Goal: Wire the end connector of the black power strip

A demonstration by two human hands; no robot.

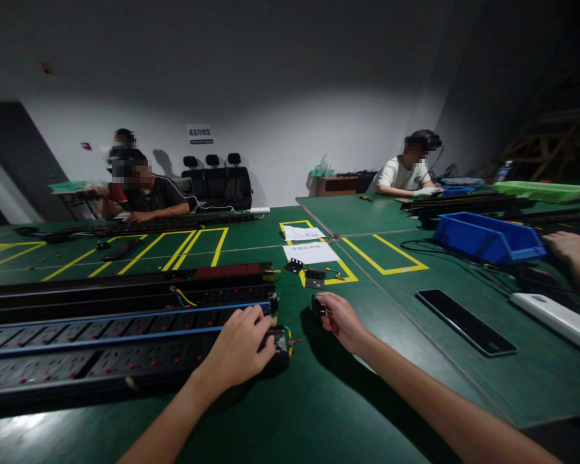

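Long black power strips [101,341] lie side by side on the green table [319,399], with rows of sockets and blue wires along them. My left hand [239,345] rests curled over the right end of the nearest strip, fingers pressed on its end cap. My right hand [341,319] is just right of that end, pinching a small black part [318,304] between thumb and fingers. More small black parts [314,276] and a bracket [294,265] lie a little farther back on the table.
A blue bin [488,238], a dark flat panel [466,321] and a white strip [555,319] lie to the right, beside another person's hand [570,248]. White paper sheets [309,251] sit in yellow-marked boxes. Three people sit at the far side.
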